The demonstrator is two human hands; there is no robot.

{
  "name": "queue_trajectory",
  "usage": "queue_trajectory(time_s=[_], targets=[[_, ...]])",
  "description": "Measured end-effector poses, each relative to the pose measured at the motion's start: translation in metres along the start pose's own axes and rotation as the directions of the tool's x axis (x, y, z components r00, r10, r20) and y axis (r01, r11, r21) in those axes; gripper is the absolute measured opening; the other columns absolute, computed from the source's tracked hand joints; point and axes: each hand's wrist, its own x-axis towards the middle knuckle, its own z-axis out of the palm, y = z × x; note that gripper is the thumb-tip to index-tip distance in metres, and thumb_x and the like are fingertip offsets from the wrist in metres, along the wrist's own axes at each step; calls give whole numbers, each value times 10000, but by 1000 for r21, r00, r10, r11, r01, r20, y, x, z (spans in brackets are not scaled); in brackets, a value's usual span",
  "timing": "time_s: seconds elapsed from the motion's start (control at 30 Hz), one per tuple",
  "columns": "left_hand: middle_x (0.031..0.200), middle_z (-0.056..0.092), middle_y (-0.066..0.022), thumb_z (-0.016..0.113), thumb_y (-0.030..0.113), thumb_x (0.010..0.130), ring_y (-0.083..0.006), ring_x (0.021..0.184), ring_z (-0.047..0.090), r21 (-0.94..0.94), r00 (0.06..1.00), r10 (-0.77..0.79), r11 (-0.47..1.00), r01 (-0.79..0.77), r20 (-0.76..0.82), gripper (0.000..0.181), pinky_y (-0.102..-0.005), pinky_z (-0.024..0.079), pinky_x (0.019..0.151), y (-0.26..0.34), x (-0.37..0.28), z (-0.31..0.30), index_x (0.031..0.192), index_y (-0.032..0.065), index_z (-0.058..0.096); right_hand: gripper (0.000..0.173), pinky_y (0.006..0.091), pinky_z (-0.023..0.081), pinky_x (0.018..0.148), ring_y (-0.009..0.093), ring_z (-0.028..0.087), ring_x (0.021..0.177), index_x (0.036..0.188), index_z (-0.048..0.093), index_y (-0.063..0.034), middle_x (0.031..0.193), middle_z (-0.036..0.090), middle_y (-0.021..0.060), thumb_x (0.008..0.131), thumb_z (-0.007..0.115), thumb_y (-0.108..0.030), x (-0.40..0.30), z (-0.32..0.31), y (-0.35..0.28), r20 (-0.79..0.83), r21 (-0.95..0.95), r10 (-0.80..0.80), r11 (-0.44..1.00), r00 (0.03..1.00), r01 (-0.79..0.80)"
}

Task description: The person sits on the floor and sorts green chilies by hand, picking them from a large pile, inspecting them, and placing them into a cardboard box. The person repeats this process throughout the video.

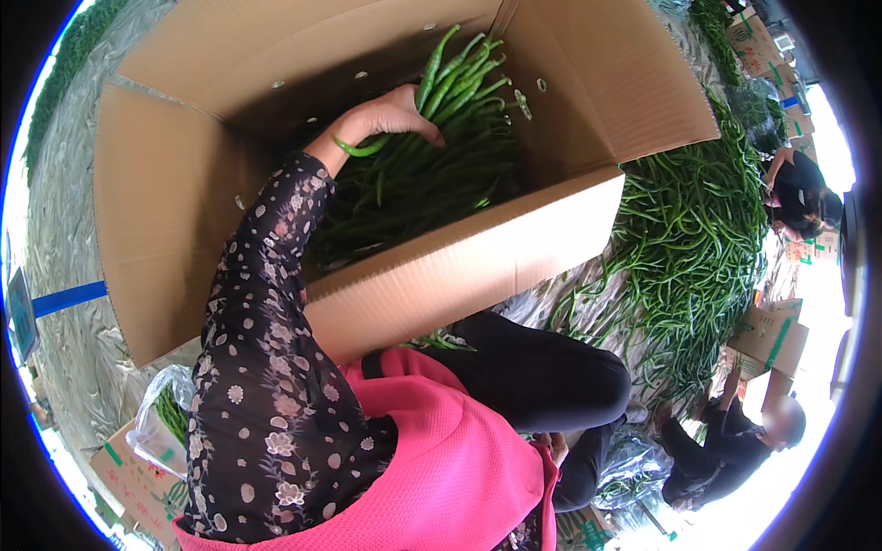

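Observation:
My left hand (400, 113) reaches into an open cardboard box (455, 275) and grips a bunch of long green chili peppers (451, 82). Their stem ends fan out past my fingers toward the box's far right corner. One curved pepper (362, 148) lies against my wrist. Below my hand, many more green peppers (413, 186) lie in shadow in the box. Of my right hand (557, 448) only a small part shows, low down by the edge of my pink garment; what it does cannot be made out.
A large heap of green peppers (689, 241) lies on plastic sheeting to the right. Two people, one crouching (730, 448) and one farther up (799, 189), are near cartons. Filled plastic bags stand at lower right (630, 468) and lower left (165, 406), by a printed carton (138, 482).

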Motion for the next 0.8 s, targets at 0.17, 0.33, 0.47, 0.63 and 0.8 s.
queue_trajectory(time_s=[0.17, 0.33, 0.47, 0.63, 0.8], targets=[[1039, 685, -77, 841, 126, 626, -152, 979, 600, 25, 986, -138, 990, 136, 96, 531, -292, 470, 870, -11, -16, -8, 1105, 0, 649, 178, 276, 497, 535, 149, 617, 571, 923, 640, 43, 723, 658, 86, 874, 582, -118, 5, 5, 14, 14, -25, 31, 999, 999, -31], [1113, 664, -154, 870, 169, 596, -216, 1052, 610, 168, 957, -271, 953, 251, 108, 657, -331, 467, 916, 8, -20, 26, 1161, -38, 604, 185, 279, 496, 537, 150, 617, 573, 922, 641, 43, 721, 657, 89, 875, 582, -126, 11, -1, 9, 9, -42, 37, 998, 999, -37], [1160, 628, -211, 855, 296, 600, -257, 1095, 593, -42, 964, -63, 996, 76, 258, 790, -357, 460, 936, -67, -14, 83, 1223, -66, 533, 190, 282, 496, 539, 150, 617, 574, 920, 641, 43, 720, 657, 92, 875, 583, -131, 15, 3, 3, 67, -71, 42, 997, 997, -37], [1192, 574, -274, 781, 438, 643, -378, 1134, 548, 470, 977, -18, 879, -85, 210, 953, -421, 460, 947, -62, 29, 140, 1312, -112, 385, 196, 285, 495, 541, 151, 617, 575, 918, 642, 43, 718, 656, 95, 876, 583, -139, 18, 1, -7, 42, -71, 41, 997, 998, -38], [1297, 481, -291, 696, 419, 768, -426, 1198, 475, 612, 988, -125, 789, 44, 89, 901, -476, 402, 1005, -23, 19, 149, 1398, -73, 282, 202, 288, 494, 543, 152, 617, 577, 917, 642, 43, 717, 655, 98, 877, 583, -146, 20, -4, -9, 26, -74, 58, 996, 998, -56]])
